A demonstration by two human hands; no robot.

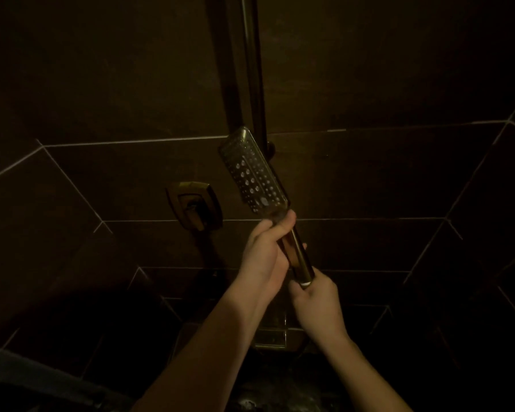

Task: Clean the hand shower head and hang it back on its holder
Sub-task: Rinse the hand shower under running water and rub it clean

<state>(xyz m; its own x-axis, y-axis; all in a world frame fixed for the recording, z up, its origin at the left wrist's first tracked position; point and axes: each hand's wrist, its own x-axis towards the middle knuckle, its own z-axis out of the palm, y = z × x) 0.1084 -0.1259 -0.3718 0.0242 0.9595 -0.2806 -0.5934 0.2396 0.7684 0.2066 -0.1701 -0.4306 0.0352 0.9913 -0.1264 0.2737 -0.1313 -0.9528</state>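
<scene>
The hand shower head (252,171) is a flat rectangular metal piece with rows of nozzles facing me, tilted up and to the left in front of the vertical rail (254,84). My left hand (265,248) is closed around the upper handle just below the head. My right hand (317,304) grips the bottom end of the handle, near a white ring. A small dark bracket (270,148) sits on the rail just right of the head; whether it is the holder I cannot tell.
Dark wall tiles with pale grout lines surround the scene. A brass mixer handle plate (195,205) is mounted on the wall left of the shower head. A metal fitting (269,337) lies below my hands. The light is very dim.
</scene>
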